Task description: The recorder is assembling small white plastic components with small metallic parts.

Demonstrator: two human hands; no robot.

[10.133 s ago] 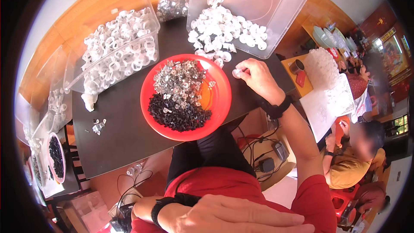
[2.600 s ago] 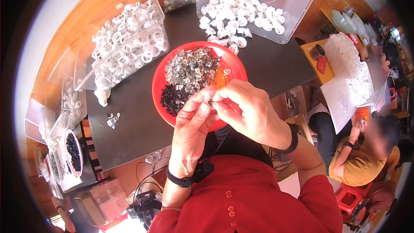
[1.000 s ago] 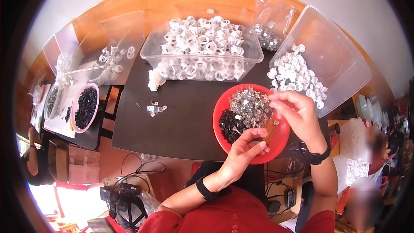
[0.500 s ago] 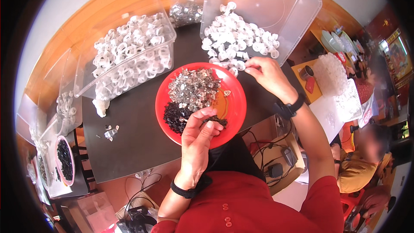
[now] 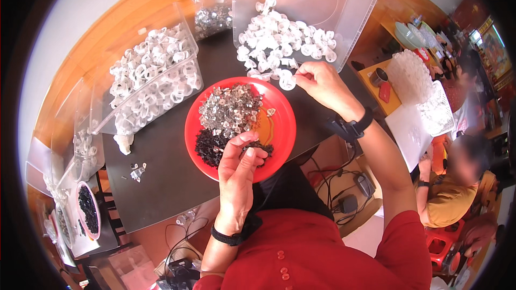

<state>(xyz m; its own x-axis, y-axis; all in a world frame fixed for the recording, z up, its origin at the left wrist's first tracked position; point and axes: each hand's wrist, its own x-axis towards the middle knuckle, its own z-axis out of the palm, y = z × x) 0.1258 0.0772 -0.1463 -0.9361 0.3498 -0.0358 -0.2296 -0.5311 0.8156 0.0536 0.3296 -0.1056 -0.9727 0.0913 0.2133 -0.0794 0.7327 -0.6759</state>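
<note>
Now the right hand (image 5: 322, 83) has withdrawn, its grip pinching a white ring (image 5: 287, 80); left hand (image 5: 239, 161) unchanged.

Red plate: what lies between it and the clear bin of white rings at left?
Only bare dark tabletop separates the red plate from that clear bin, as the head view shows.
</note>
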